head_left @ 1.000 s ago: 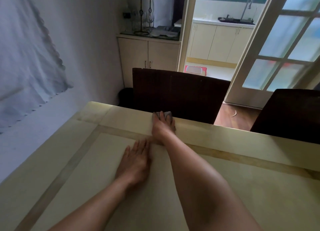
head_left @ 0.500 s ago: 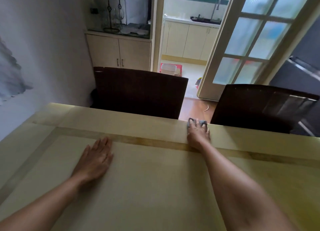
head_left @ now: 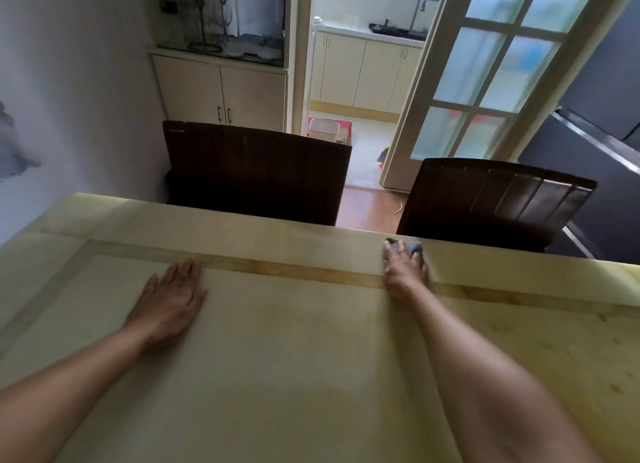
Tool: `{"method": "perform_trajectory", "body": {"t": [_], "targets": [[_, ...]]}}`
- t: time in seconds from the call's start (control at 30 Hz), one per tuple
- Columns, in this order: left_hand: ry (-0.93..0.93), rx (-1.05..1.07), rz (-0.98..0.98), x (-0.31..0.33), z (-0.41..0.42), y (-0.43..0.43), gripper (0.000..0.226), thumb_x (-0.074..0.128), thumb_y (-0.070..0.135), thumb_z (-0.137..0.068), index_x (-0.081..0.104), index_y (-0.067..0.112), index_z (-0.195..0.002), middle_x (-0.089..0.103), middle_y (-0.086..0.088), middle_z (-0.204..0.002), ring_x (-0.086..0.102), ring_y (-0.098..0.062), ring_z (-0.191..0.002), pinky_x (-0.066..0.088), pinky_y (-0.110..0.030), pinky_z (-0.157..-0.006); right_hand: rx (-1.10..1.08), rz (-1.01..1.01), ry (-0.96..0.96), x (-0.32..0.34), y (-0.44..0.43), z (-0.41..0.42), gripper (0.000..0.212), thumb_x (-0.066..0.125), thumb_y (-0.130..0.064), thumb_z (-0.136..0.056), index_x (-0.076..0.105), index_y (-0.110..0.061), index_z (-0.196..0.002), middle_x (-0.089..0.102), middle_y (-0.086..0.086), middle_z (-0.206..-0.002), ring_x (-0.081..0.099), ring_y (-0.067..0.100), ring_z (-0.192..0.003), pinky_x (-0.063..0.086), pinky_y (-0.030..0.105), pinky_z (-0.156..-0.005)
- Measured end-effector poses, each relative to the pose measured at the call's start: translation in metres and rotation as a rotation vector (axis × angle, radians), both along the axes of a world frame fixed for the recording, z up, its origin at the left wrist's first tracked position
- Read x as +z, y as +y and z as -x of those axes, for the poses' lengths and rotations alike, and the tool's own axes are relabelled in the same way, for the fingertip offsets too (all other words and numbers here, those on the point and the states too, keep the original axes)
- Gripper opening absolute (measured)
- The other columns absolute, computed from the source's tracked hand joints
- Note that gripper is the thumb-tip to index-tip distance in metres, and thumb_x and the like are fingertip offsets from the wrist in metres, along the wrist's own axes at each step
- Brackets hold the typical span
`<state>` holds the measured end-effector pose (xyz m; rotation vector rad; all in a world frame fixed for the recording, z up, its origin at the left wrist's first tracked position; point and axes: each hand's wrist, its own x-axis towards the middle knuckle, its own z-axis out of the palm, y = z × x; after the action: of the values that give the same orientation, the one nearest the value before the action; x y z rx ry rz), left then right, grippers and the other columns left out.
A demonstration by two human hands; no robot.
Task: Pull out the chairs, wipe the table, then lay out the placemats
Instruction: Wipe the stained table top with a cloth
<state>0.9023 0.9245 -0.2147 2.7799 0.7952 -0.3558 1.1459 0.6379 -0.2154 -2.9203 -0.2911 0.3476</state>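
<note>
A cream stone table (head_left: 294, 358) with a tan inlaid border fills the lower view. My right hand (head_left: 404, 272) presses a small grey cloth (head_left: 414, 247) flat onto the table near its far edge, in front of the right chair. My left hand (head_left: 169, 298) lies palm down on the table, fingers spread, holding nothing. Two dark wooden chairs stand behind the far edge, the left chair (head_left: 256, 171) and the right chair (head_left: 491, 199), both close to the table. No placemats are in view.
A wall runs along the left. Behind the chairs stand a low cream cabinet (head_left: 221, 88) with glassware on top and a glass-paned door (head_left: 485, 81) open onto a kitchen. A white bin (head_left: 323, 129) sits on the kitchen floor. A dark appliance (head_left: 595, 133) is at the right.
My right hand has slid the cloth rightward along the far edge, from the left chair to the right chair. My left hand has stayed flat on the table.
</note>
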Motion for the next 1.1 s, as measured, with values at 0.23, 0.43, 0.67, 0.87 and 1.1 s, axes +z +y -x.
{"method": "perform_trajectory", "body": {"t": [0.23, 0.43, 0.67, 0.87, 1.1], "targets": [[-0.087, -0.096, 0.097, 0.002, -0.030, -0.085, 0.057, 0.013, 0.038, -0.101, -0.008, 0.018, -0.150, -0.012, 0.000, -0.159, -0.011, -0.016, -0.147, -0.005, -0.037, -0.118, 0.395, -0.103, -0.011, -0.004, 0.065, 0.090, 0.061, 0.034, -0.013, -0.096, 0.015, -0.035, -0.150, -0.002, -0.006, -0.161, -0.007, 0.029, -0.147, -0.008, 0.043, -0.117], [-0.175, -0.054, 0.123, 0.000, -0.029, -0.129, 0.055, 0.015, 0.033, -0.102, -0.010, 0.019, -0.150, -0.015, 0.003, -0.158, -0.014, -0.013, -0.146, -0.008, -0.037, -0.118, 0.552, -0.160, 0.112, -0.005, 0.074, 0.144, 0.059, 0.029, -0.041, -0.100, 0.001, -0.033, -0.152, -0.012, -0.005, -0.160, -0.018, 0.025, -0.146, -0.011, 0.044, -0.119], [-0.077, -0.152, 0.128, 0.000, -0.011, -0.157, 0.056, 0.013, 0.035, -0.102, -0.012, 0.020, -0.149, -0.020, 0.005, -0.157, -0.019, -0.011, -0.144, -0.011, -0.034, -0.117, 0.301, -0.084, 0.011, -0.003, -0.005, 0.097, 0.065, 0.028, -0.011, -0.094, 0.006, -0.030, -0.152, -0.006, -0.001, -0.161, -0.008, 0.027, -0.148, -0.007, 0.042, -0.118], [-0.038, -0.187, 0.107, -0.001, -0.008, -0.161, 0.055, 0.010, 0.036, -0.101, -0.014, 0.019, -0.149, -0.021, 0.004, -0.156, -0.020, -0.011, -0.144, -0.012, -0.035, -0.117, 0.064, 0.026, -0.020, 0.000, -0.112, 0.074, 0.054, 0.022, -0.023, -0.101, 0.005, -0.026, -0.153, -0.005, -0.001, -0.161, 0.002, 0.031, -0.147, 0.002, 0.045, -0.118], [-0.056, -0.180, 0.211, -0.002, -0.011, -0.155, 0.055, 0.013, 0.037, -0.102, -0.009, 0.020, -0.150, -0.016, 0.005, -0.158, -0.017, -0.011, -0.145, -0.011, -0.035, -0.117, -0.054, 0.016, 0.035, 0.005, -0.108, 0.083, 0.054, 0.025, -0.021, -0.102, 0.007, -0.030, -0.152, -0.005, -0.004, -0.161, -0.001, 0.031, -0.147, 0.000, 0.044, -0.118]]}}
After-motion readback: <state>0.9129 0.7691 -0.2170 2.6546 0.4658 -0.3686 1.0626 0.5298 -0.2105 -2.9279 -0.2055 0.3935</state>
